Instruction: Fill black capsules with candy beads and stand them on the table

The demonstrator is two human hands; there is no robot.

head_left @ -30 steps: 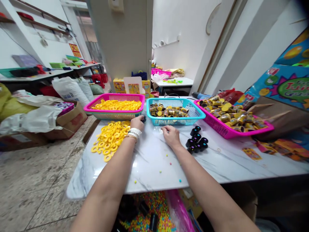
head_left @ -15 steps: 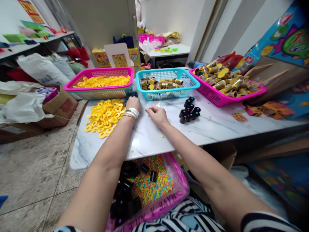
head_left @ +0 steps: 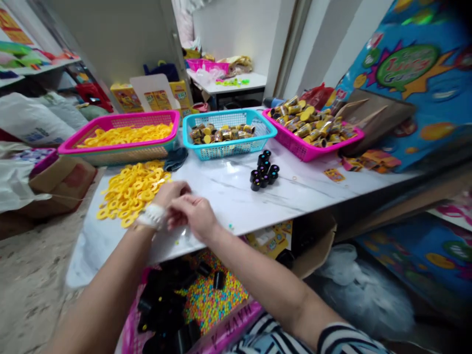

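Observation:
My left hand (head_left: 170, 194), a white bracelet at its wrist, is beside the heap of yellow rings (head_left: 134, 189) on the marble-look table (head_left: 221, 194). Its fingers are curled and partly covered by my right hand (head_left: 197, 214). The right hand's fingers are bent in a pinch against the left fingers. Whatever lies between the two hands is hidden and blurred. A dark cloth (head_left: 176, 160) lies just beyond the left hand. Several black caps with coloured dots (head_left: 263, 172) stand in a cluster to the right.
Along the back stand a pink basket (head_left: 121, 118) of yellow rings, a turquoise basket (head_left: 228, 150) and a pink basket (head_left: 306, 150) of gold-labelled tubes. Below the table edge, a pink-rimmed container (head_left: 224, 327) holds small coloured balls (head_left: 210, 305) and black tubes (head_left: 219, 280).
My left hand has come back from the dark cloth towards me. My right hand has moved in to meet it, and the fingers now touch. The camera view has shifted to the right.

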